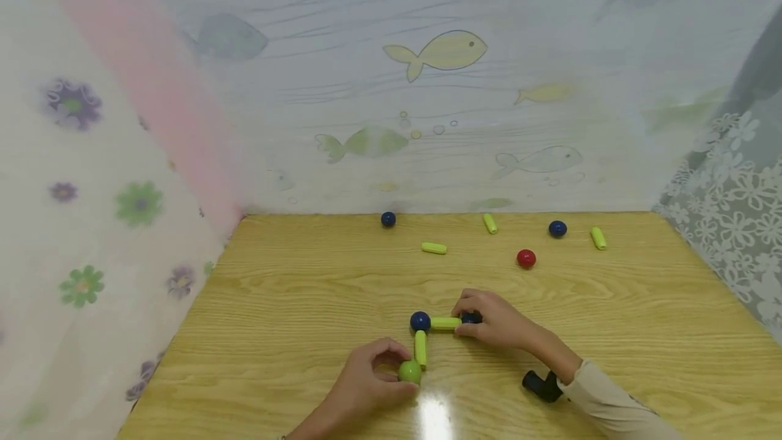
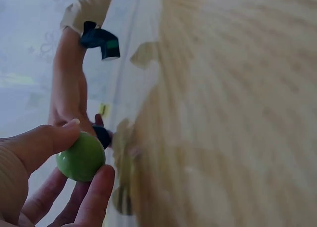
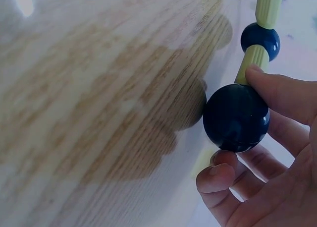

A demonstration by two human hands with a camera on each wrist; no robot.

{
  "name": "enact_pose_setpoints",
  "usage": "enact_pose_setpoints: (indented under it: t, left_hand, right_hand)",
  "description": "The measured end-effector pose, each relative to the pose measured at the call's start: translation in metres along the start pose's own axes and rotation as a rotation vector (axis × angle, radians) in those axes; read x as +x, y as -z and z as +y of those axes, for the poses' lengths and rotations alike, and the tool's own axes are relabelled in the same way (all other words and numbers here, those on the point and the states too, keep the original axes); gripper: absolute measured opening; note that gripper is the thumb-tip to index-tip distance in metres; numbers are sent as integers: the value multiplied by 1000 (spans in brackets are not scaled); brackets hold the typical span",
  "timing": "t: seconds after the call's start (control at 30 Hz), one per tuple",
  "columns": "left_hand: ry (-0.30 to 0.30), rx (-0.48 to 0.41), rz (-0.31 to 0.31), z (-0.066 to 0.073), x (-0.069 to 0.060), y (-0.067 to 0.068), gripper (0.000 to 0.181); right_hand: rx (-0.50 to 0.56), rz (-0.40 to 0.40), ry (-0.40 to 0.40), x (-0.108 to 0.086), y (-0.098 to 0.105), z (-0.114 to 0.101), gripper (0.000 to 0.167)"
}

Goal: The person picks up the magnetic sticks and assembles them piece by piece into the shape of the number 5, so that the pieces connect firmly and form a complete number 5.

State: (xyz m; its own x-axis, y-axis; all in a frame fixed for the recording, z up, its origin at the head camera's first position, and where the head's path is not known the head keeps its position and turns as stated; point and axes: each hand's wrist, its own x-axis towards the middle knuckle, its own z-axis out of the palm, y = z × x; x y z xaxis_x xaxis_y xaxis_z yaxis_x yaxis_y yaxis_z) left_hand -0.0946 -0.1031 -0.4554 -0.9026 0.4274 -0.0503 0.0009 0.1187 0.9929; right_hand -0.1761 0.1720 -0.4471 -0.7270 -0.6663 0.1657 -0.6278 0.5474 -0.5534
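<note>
My left hand (image 1: 366, 379) pinches a green ball (image 1: 409, 372) between thumb and fingers, beside the lower end of a yellow-green stick (image 1: 421, 350); whether the two touch I cannot tell. That stick's upper end meets a blue ball (image 1: 420, 321). From this ball a second stick (image 1: 445, 323) runs right to another blue ball (image 1: 471, 318), which my right hand (image 1: 497, 321) grips. In the right wrist view the fingers surround the dark blue ball (image 3: 236, 118), with the thumb at the stick (image 3: 252, 63). The left wrist view shows the green ball (image 2: 81, 157) held at the fingertips.
Toward the back of the wooden table (image 1: 293, 277) lie two blue balls (image 1: 388, 219), a red ball (image 1: 526, 259) and several yellow-green sticks (image 1: 434, 248). A black device (image 1: 542, 386) is at my right wrist. Patterned cloth (image 1: 342, 107) stands behind the table and at both sides.
</note>
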Motion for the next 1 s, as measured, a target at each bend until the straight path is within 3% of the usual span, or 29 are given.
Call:
enact_pose_setpoints:
  t: [0.17, 0.37, 0.53, 0.73, 1.0]
  left_hand:
    - [41, 22, -7, -7, 0, -11, 32]
    - [9, 96, 36, -8, 3, -19, 34]
    - [2, 157, 31, -2, 3, -21, 34]
    - [-3, 250, -56, 3, 7, -13, 41]
    - [-25, 371, -163, 6, 20, -4, 60]
  right_hand:
    - [6, -20, -31, 1, 1, -2, 11]
    - [-3, -10, -14, 1, 1, -1, 10]
    - [-9, -13, -13, 2, 0, -1, 10]
    - [-2, -27, -21, 3, -1, -2, 11]
    - [23, -37, -45, 7, 0, -2, 12]
